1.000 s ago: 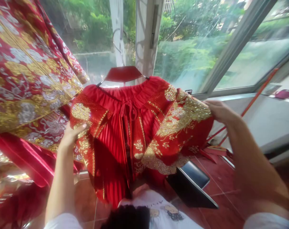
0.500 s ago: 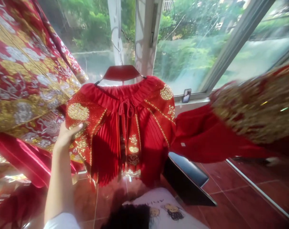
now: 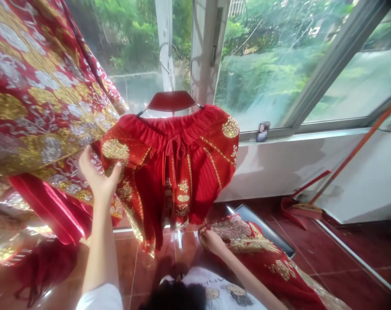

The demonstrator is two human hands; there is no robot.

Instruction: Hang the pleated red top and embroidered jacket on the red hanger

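The right grip (image 3: 210, 239) is pinched on the far edge of a loose length of red cloth thick with gold embroidery (image 3: 269, 258), low and right of centre, trailing toward the near right. The left grip (image 3: 100, 174) is spread wide, thumb in front and fingers fanned out, at the left shoulder of a red gathered garment with pleats and gold medallions (image 3: 195, 172). That garment hangs in the middle of the scene, before the window, from a thin metal hanger (image 3: 164, 64), with a stiff red collar-like band (image 3: 172, 100) above its neckline.

To do this well, the right should hold the hem lightly, sparing the sequins, and carry the cloth clear of the red tiled floor (image 3: 308, 254); the left would best steady the shoulder without tugging the hanger sideways.

Farther left hangs a red, gold and silver brocade (image 3: 50, 86). A flat black panel (image 3: 266, 226) lies partly under the cloth, so its shape is uncertain. The left fingers may or may not press the fabric; the loose cloth's near end leaves view, and the hung garment's back is hidden.
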